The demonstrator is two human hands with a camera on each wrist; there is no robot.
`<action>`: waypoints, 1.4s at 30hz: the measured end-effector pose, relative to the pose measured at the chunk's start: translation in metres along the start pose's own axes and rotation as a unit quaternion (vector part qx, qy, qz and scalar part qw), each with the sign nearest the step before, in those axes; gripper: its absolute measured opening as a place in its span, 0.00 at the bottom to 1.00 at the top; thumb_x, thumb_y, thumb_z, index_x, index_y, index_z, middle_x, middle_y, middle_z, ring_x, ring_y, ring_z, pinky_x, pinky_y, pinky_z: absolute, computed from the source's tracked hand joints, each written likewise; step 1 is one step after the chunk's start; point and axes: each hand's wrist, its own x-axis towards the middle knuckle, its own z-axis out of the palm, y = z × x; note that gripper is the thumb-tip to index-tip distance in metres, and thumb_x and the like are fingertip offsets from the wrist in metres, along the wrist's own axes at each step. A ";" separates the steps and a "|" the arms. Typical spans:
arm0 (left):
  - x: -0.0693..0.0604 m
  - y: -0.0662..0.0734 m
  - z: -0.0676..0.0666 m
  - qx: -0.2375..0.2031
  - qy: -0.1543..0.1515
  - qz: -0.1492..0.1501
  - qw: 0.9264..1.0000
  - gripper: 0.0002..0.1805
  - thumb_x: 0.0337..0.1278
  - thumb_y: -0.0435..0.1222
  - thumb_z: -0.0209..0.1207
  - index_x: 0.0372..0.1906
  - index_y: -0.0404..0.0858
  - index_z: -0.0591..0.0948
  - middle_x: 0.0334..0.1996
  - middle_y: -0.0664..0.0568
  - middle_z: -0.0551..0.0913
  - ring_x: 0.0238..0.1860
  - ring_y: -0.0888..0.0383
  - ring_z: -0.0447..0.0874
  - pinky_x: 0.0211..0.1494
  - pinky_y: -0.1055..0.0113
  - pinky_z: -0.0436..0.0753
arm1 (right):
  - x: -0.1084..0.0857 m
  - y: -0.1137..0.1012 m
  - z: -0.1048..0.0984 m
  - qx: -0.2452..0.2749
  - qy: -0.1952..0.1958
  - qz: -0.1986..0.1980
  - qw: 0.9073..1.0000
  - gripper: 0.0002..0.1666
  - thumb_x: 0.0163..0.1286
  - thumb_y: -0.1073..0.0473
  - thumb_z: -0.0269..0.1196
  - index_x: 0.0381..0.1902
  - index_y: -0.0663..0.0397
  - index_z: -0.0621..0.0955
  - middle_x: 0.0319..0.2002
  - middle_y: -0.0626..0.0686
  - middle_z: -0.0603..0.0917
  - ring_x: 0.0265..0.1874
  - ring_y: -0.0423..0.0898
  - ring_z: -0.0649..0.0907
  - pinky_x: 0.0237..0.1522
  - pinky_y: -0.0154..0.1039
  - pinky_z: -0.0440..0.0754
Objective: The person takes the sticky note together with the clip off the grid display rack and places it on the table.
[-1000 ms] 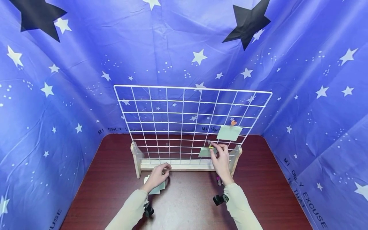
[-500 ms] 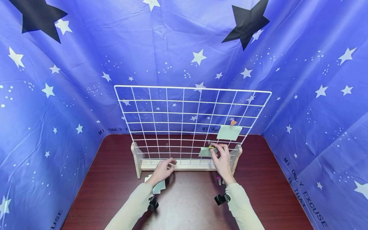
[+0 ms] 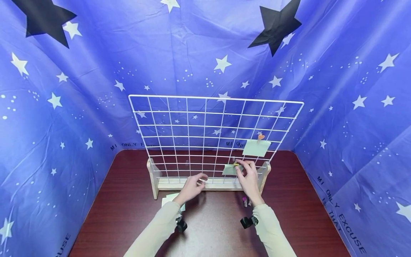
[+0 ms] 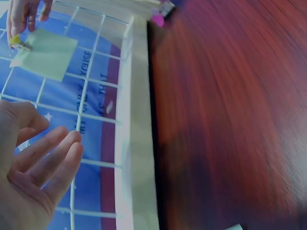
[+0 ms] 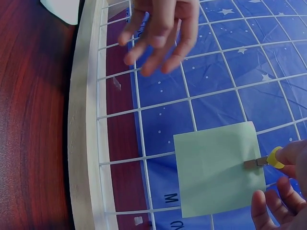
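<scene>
My right hand pinches a small wooden clothespin with a yellow top between thumb and forefinger. Its wooden jaws lie over a pale green paper note, in front of the lower right of a white wire grid. In the right wrist view the other fingers are loosely bent near the note's edge. My left hand hovers before the grid's lower middle, fingers apart and gently curved, holding nothing. Higher on the grid, another green note hangs from a clothespin with an orange heart.
A wooden base holds the grid upright on the dark red table. Several loose paper notes lie beneath the left forearm. Near the right wrist lie clothespins, one pink. A blue star-patterned curtain surrounds the table.
My left hand has moved right along the grid's base, from near the loose notes toward the right hand. My right hand stays at the yellow clothespin almost unmoved.
</scene>
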 end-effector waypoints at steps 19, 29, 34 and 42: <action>0.040 0.027 0.024 0.036 0.021 0.032 0.999 0.16 0.53 0.23 0.58 0.50 0.29 0.79 0.42 0.40 0.85 0.38 0.54 0.85 0.40 0.73 0.82 | 0.000 0.005 -0.002 0.005 -0.013 0.007 1.000 0.17 0.59 0.71 0.66 0.48 0.61 0.83 0.39 0.60 0.75 0.26 0.56 0.75 0.28 0.28 0.71; 0.048 0.041 0.032 0.062 0.032 0.036 0.997 0.18 0.55 0.25 0.61 0.52 0.30 0.79 0.46 0.43 0.84 0.34 0.57 0.86 0.36 0.76 0.80 | 0.000 0.007 -0.002 0.009 -0.024 -0.001 1.000 0.18 0.59 0.71 0.66 0.49 0.60 0.83 0.38 0.60 0.75 0.27 0.54 0.75 0.27 0.29 0.74; 0.050 0.040 0.035 0.061 0.043 0.037 0.997 0.17 0.56 0.25 0.62 0.51 0.31 0.80 0.46 0.43 0.84 0.33 0.57 0.86 0.37 0.77 0.80 | 0.000 0.007 -0.003 0.013 -0.026 0.007 1.000 0.17 0.59 0.71 0.66 0.47 0.58 0.84 0.37 0.61 0.75 0.27 0.52 0.74 0.26 0.33 0.75; 0.058 0.044 0.039 -0.019 0.058 0.021 0.998 0.10 0.57 0.26 0.62 0.45 0.29 0.81 0.39 0.40 0.86 0.31 0.56 0.87 0.36 0.76 0.81 | 0.002 0.008 -0.004 0.015 -0.031 0.013 0.999 0.15 0.60 0.72 0.66 0.46 0.60 0.84 0.36 0.58 0.76 0.28 0.43 0.75 0.29 0.23 0.72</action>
